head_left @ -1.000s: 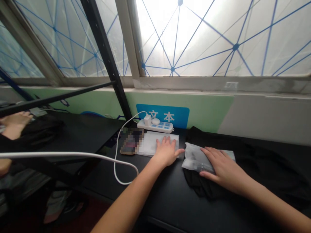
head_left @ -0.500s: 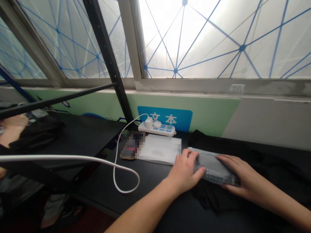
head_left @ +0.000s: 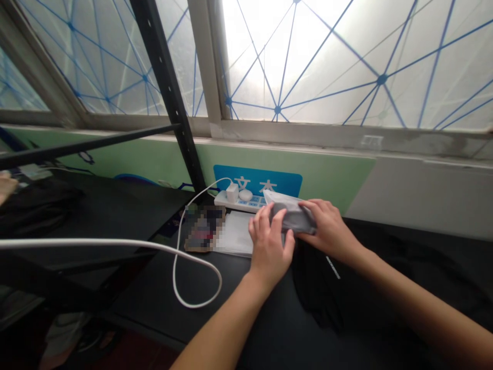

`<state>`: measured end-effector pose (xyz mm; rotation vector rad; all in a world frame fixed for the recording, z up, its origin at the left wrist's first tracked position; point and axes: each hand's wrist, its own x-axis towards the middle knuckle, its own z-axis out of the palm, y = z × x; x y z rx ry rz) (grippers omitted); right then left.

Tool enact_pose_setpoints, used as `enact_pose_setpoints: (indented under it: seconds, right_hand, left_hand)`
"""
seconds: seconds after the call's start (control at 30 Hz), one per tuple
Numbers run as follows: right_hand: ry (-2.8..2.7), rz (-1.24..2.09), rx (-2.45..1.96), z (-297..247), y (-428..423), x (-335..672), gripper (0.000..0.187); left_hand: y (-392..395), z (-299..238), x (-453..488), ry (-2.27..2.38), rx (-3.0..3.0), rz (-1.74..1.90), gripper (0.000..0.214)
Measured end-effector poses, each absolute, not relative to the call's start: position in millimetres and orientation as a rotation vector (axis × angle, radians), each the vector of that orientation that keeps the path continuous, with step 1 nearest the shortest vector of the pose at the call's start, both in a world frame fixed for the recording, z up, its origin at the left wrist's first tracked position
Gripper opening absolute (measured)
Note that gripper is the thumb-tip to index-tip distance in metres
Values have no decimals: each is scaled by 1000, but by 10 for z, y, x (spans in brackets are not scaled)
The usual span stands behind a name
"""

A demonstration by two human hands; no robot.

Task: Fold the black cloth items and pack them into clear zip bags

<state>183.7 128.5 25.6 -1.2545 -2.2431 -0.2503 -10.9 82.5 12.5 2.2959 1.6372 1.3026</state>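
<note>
Both hands hold a grey package in a see-through plastic bag, raised a little over the black table. My left hand has its fingers bent round the near left end. On the other end, my right hand grips with the thumb below and the fingers on top. What the bag contains is not plain. Beneath and to the left lies a flat stack of whitish plastic bags, partly hidden by my left hand. A black cloth garment with a small white print is spread below my right forearm.
A white power strip with a plugged-in charger stands against the wall. Its white cable loops over the table's left side. A pixelated flat object lies beside the stack. At far left, another person's hand shows beyond a black metal post.
Both hands have lifted the bagged package off the black garment and carried it left and back, over the whitish stack. The view has shifted slightly.
</note>
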Motion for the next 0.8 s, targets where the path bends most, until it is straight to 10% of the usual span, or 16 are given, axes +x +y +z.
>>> enact_pose_setpoints:
  seconds: [0.4, 0.8]
  right_hand:
    - [-2336, -201, -1371, -97, 2037, 1138, 69]
    - [-2307, 191, -1392, 42, 348, 2990, 32]
  left_hand:
    - [1052, -236, -247, 1876, 2376, 534, 70]
    - [977, -201, -179, 1879, 2528, 526, 56]
